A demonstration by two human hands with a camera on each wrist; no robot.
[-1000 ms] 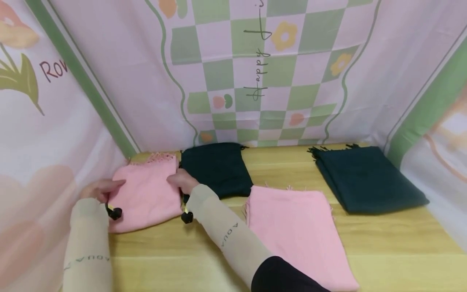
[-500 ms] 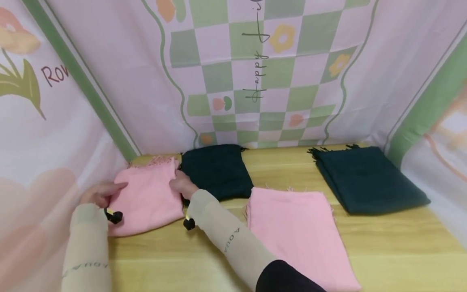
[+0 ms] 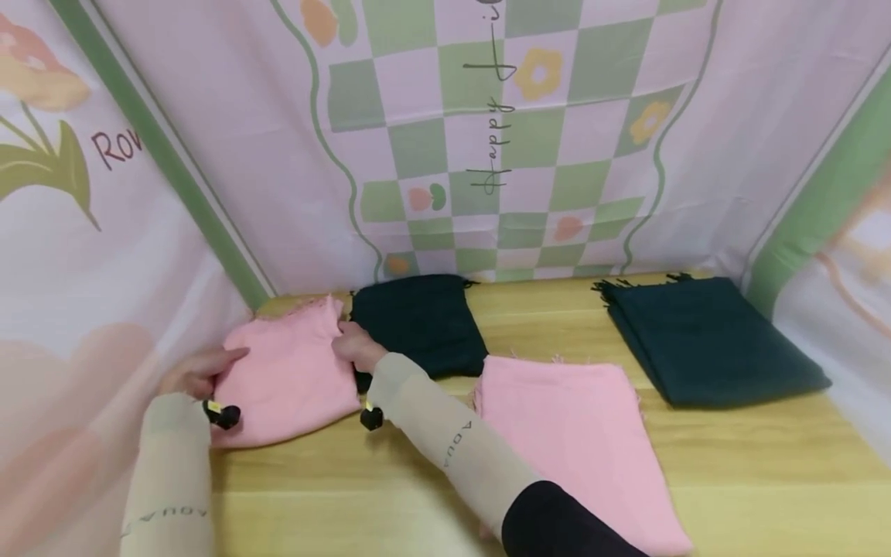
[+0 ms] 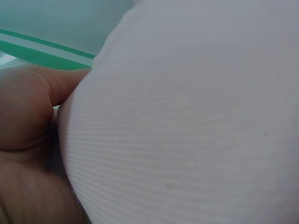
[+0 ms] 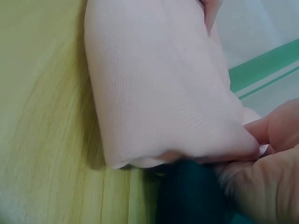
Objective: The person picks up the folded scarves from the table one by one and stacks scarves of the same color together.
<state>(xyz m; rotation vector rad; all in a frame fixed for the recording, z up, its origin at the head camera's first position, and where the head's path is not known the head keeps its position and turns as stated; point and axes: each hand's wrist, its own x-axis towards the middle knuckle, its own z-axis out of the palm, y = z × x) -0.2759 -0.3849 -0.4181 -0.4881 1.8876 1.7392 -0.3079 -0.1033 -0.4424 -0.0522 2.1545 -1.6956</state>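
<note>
A folded pink scarf (image 3: pixel 292 383) with a fringed far edge lies at the left of the table in the head view. My left hand (image 3: pixel 196 373) grips its left edge, thumb on top; the other fingers are mostly hidden by the cloth. At the upper right edge, my right hand (image 3: pixel 358 346) pinches the fabric, which bunches up there. In the right wrist view, the right hand (image 5: pixel 268 161) holds the scarf's corner (image 5: pixel 224 135) between thumb and fingers. Right beside this hand lies a folded dark green scarf (image 3: pixel 421 325), close against the pink one.
A second folded pink scarf (image 3: pixel 571 433) lies at the front middle, partly behind the right forearm. Another dark green scarf (image 3: pixel 713 340) sits at the right, fringe towards the back. Printed cloth walls (image 3: pixel 473 139) border the wooden table (image 3: pixel 766 480) at the back and sides.
The held pink scarf's far right corner has risen and bunched in my right hand. Less of its far fringe shows. Both hands keep their hold, and the view has shifted slightly.
</note>
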